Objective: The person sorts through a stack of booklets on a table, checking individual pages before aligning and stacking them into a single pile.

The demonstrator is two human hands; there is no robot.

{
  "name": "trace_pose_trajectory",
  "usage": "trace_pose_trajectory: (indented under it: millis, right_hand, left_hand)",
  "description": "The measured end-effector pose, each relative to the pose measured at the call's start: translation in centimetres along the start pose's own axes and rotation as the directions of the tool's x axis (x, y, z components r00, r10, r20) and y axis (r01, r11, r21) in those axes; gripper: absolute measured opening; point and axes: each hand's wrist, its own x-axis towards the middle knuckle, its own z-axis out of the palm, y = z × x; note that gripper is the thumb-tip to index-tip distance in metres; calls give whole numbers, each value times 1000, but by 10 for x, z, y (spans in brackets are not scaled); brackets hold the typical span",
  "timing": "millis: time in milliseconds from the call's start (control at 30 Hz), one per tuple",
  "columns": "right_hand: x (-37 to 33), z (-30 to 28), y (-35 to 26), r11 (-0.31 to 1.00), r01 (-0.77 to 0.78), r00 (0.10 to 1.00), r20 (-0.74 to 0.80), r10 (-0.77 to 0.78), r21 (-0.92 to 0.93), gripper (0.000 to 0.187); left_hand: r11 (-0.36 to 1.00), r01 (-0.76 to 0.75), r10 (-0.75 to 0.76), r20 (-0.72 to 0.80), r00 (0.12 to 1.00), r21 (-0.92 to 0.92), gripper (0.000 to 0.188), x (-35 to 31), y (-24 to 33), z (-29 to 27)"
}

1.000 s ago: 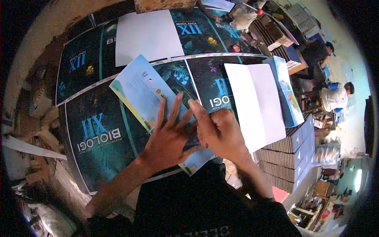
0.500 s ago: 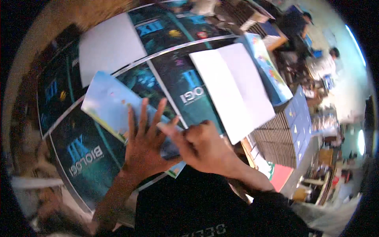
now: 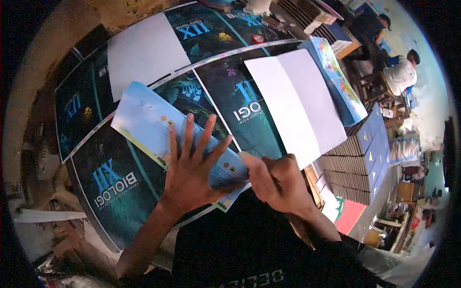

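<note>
A light-blue folded printed sheet [image 3: 144,117] lies slantwise in front of me, on top of dark teal printed cover sheets [image 3: 110,158]. My left hand [image 3: 192,177] rests flat on it with spread fingers. At the blue sheet's right end is my right hand [image 3: 283,185], its fingers curled into a fist and its thumb side toward the sheet. Whatever that fist may hold is hidden. To the right, an opened white folded sheet [image 3: 293,105] lies blank side up on the teal covers.
A blank white sheet [image 3: 146,53] lies at the far left. Right of the work surface are a pile of colourful printed covers [image 3: 336,79] and stacks of blue-covered books [image 3: 360,153]. Two people [image 3: 401,74] are farther off at the right.
My right hand has slid rightward over the blue sheet, away from my left fingers. The left hand stays spread on the sheet. The whole view has shifted slightly.
</note>
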Motion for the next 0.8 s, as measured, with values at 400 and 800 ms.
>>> trace_pose_trajectory:
  millis: [400,800]
  right_hand:
    - [14,1,3,996,-62,994,84,68,-71,25]
    - [57,2,-47,843,-537,818,229,527,-22,45]
  left_hand:
    - [999,33,-34,-29,999,-25,89,-3,-5,1]
    - [903,413,-428,-319,846,-116,139,-1,-31,6]
